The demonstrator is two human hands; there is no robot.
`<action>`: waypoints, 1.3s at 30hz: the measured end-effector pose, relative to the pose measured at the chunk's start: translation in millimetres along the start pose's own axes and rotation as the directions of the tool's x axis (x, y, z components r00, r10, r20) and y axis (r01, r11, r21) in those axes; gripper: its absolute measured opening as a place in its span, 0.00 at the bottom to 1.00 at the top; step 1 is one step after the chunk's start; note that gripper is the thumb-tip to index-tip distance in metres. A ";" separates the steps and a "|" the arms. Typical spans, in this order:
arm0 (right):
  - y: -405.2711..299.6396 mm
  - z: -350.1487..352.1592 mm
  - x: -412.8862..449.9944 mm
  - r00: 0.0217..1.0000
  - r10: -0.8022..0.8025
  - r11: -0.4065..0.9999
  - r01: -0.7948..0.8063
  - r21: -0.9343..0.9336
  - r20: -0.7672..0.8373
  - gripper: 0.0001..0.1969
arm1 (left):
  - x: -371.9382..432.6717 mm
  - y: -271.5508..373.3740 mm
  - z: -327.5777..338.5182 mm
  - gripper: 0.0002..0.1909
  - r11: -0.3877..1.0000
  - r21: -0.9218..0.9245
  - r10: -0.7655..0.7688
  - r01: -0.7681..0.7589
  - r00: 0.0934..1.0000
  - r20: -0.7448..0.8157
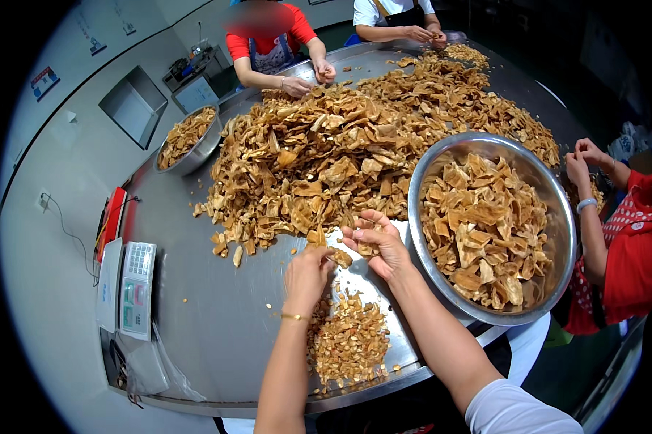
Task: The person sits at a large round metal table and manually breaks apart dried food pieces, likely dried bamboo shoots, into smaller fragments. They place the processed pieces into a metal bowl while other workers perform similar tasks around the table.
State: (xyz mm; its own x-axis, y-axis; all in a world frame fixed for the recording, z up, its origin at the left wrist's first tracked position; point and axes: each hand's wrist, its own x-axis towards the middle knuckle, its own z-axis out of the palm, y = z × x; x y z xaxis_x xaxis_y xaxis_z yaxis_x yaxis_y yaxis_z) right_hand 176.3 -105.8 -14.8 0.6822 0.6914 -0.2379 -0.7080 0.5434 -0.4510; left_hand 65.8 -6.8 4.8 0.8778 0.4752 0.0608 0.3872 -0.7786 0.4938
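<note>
My left hand (307, 274) pinches a brown dried piece (340, 258) between thumb and fingers, just above the steel table. To its right, my right hand (383, 244) is turned palm up, with a pale dried piece (367, 248) held in its curled fingers. Beyond both hands rises a large heap of dried brown pieces (304, 163). Below my hands, near the table's front edge, lies a pile of small pale chips (350, 342). A wide steel bowl (569, 238) filled with larger dried pieces (483, 222) stands right of my right forearm.
The steel table (212, 320) has a raised rim. At left are a digital scale (137, 290), a red box (110, 217) and a clear plastic bag (166, 369). A second filled bowl (202, 151) stands farther back. Co-workers' hands (307, 81) handle pieces across the table and at right.
</note>
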 end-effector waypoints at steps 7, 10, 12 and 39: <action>2.1 -2.5 0.4 0.997 0.066 0.979 -0.070 -0.192 -0.028 0.12 | 20.5 -14.4 19.4 0.07 0.969 0.228 0.122 -0.100 0.989 -0.086; 2.7 3.0 -1.7 0.997 0.019 0.911 -0.050 -0.410 -0.079 0.09 | 8.6 -20.8 13.8 0.09 0.999 -0.019 0.045 -0.048 0.990 -0.136; 5.1 6.2 -5.1 0.998 0.007 0.776 -0.042 -0.630 -0.058 0.10 | -3.7 -24.0 6.8 0.10 0.976 -0.210 -0.096 0.063 0.984 -0.152; 57.5 13.7 -21.9 0.982 0.184 0.608 -0.085 -0.790 0.035 0.08 | -50.6 -26.3 -8.5 0.10 0.988 -0.153 -0.082 -0.004 0.829 -0.553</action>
State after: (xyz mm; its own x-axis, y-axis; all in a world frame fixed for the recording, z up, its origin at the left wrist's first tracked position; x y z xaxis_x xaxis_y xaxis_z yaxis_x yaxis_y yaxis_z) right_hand 118.1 -83.2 -23.7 0.5338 0.7956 -0.2863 -0.3445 -0.1046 -0.9329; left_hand 8.8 -6.9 -3.9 0.5397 0.6846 0.4899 0.3359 -0.7087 0.6204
